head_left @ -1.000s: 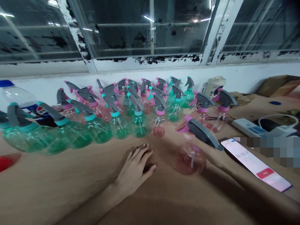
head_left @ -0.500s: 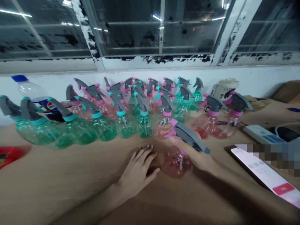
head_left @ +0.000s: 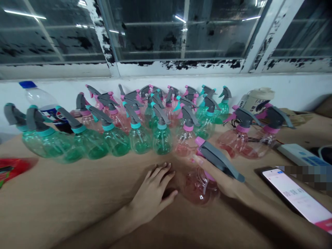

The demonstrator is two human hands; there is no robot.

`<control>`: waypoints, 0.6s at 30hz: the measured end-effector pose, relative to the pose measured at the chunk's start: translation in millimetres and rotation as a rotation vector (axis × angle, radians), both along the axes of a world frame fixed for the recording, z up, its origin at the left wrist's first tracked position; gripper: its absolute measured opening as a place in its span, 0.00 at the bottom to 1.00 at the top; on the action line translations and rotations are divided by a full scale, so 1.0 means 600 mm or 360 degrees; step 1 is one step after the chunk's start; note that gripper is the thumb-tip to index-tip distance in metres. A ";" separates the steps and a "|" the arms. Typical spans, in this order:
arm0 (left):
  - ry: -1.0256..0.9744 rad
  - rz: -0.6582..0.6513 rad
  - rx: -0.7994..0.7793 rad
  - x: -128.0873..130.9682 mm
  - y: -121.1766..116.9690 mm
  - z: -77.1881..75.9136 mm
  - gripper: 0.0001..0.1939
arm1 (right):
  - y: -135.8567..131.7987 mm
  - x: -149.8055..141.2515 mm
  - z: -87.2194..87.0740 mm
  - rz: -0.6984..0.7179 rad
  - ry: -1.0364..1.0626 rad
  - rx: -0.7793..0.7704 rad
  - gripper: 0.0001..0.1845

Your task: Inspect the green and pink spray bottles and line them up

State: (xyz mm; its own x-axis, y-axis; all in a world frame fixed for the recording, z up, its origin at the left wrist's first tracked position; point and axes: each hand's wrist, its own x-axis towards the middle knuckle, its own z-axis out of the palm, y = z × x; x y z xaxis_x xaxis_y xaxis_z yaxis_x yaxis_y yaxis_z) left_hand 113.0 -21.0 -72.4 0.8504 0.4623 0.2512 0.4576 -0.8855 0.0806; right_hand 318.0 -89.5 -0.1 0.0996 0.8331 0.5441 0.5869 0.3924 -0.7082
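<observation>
My right hand point(head_left: 220, 176) is closed around the neck of a pink spray bottle point(head_left: 198, 190) with a grey and pink trigger head. The bottle leans a little, its head pointing away to the left. Flat on the table, my left hand point(head_left: 155, 188) has its fingers stretched out and holds nothing. Just beyond my hands stands another pink spray bottle point(head_left: 185, 141). Beside it a green spray bottle point(head_left: 162, 140) heads a row of green ones going left. Two pink spray bottles point(head_left: 234, 140) stand farther right, and several mixed pink and green ones crowd behind the front row.
A cola bottle with a blue cap point(head_left: 41, 97) stands at the far left, above a red packet point(head_left: 15, 167). At right lie a phone showing a timer point(head_left: 293, 193) and a white power strip point(head_left: 302, 154). A pale cup point(head_left: 259, 97) stands near the wall.
The view has turned left, so the scene shifts right. The held pink spray bottle has come closer to my left hand. My left hand stays resting on the table.
</observation>
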 end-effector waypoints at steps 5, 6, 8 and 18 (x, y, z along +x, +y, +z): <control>0.0023 -0.0006 0.0020 -0.003 0.001 0.000 0.23 | -0.007 0.000 0.012 -0.0005 -0.0075 0.0051 0.05; 0.0033 -0.0010 0.0022 -0.003 0.001 0.001 0.23 | -0.008 0.001 0.014 -0.0007 -0.0086 0.0043 0.05; 0.0044 -0.0013 0.0026 -0.003 0.001 0.001 0.23 | -0.009 0.002 0.016 0.0007 -0.0127 0.0011 0.06; 0.0066 -0.0003 0.0029 -0.004 0.002 0.002 0.23 | -0.004 0.005 -0.025 0.0091 0.0267 -0.0171 0.05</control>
State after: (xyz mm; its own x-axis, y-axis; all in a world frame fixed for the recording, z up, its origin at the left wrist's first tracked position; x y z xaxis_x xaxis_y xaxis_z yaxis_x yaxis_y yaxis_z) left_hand 110.6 -19.7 -71.4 0.8612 0.4562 0.2240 0.4583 -0.8876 0.0458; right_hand 321.2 -92.0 -15.4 0.1325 0.8923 0.4315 0.4362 0.3384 -0.8338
